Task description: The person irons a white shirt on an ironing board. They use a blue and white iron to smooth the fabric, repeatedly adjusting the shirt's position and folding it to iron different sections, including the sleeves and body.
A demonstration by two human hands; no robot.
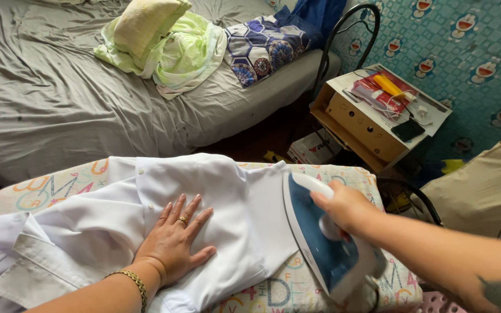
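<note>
A white button-up shirt (105, 223) lies spread over an ironing board (297, 287) with a colourful letter-print cover. My left hand (175, 243), wearing a ring and a gold bracelet, presses flat on the shirt with fingers apart. My right hand (343, 206) grips the handle of a blue and white iron (314, 237). The iron rests at the shirt's right edge, its tip pointing away from me.
A bed with a grey sheet (47, 98), a pillow and crumpled cloths lies beyond the board. A cardboard box (360, 124) bearing a phone and small items stands at the right, by a blue cartoon-patterned wall. A tan bag (485, 188) sits far right.
</note>
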